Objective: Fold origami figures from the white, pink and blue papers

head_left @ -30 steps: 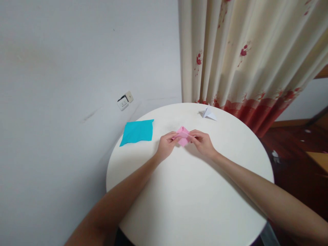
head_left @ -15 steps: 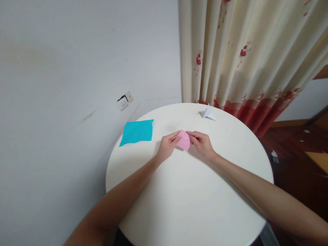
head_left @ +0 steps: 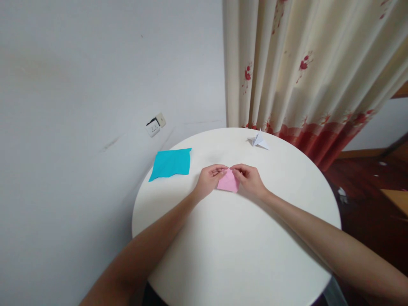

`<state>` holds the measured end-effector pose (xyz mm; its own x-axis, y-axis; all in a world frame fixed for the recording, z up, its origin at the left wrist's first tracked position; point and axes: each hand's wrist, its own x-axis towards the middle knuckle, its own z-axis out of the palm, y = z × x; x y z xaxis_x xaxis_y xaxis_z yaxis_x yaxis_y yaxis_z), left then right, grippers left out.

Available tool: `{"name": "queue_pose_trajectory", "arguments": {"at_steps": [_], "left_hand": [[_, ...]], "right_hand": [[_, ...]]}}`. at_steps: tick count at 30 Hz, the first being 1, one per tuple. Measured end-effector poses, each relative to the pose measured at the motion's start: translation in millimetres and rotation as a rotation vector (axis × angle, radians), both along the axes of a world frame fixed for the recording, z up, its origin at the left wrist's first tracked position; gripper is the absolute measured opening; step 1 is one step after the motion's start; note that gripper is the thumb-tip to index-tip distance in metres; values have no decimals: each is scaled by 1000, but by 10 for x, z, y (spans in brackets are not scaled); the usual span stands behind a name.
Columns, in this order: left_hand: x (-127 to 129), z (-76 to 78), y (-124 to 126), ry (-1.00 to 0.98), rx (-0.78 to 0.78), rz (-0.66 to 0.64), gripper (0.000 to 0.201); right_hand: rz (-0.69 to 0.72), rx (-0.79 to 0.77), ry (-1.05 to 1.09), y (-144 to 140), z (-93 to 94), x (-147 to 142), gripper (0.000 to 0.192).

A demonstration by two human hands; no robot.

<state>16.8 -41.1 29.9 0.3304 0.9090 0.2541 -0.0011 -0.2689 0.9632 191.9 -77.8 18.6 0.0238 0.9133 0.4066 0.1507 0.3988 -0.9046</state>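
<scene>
A small folded piece of pink paper (head_left: 228, 182) is held just over the middle of the round white table (head_left: 236, 242). My left hand (head_left: 208, 179) pinches its upper left part between thumb and fingers. On the other side, my right hand (head_left: 249, 178) pinches the upper right part. The fingertips of both hands nearly meet at the paper's top edge, and they cover its upper corners. Whether its lower edge touches the table I cannot tell.
A turquoise sheet (head_left: 171, 163) lies at the table's left edge. Near the far right rim stands a folded white paper shape (head_left: 259, 140). A wall with a socket (head_left: 153, 128) rises on the left, and a patterned curtain (head_left: 287, 76) hangs behind.
The pink paper has turned from a slanted, pointed position to a flatter one, its straight lower edge now towards me. Both hands' fingertips have come closer together at its top.
</scene>
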Motion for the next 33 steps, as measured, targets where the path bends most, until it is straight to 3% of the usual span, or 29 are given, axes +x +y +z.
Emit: {"name": "queue_pose_trajectory", "arguments": {"at_steps": [8,18,26,33], "left_hand": [[0,10,16,-37,5,57,25],[-55,-9,26,-58,-116,-57,35],[-57,-48,69,18,-69,0,32],[-54,6,26,43,-45,19,34]], "right_hand": [[53,-69,37,45,-88,2,32],[18,-62,10,87,-140,59,32],[20,-62,-4,62,-89,72,33],[17,-72,18,79,-103,81,33]]}}
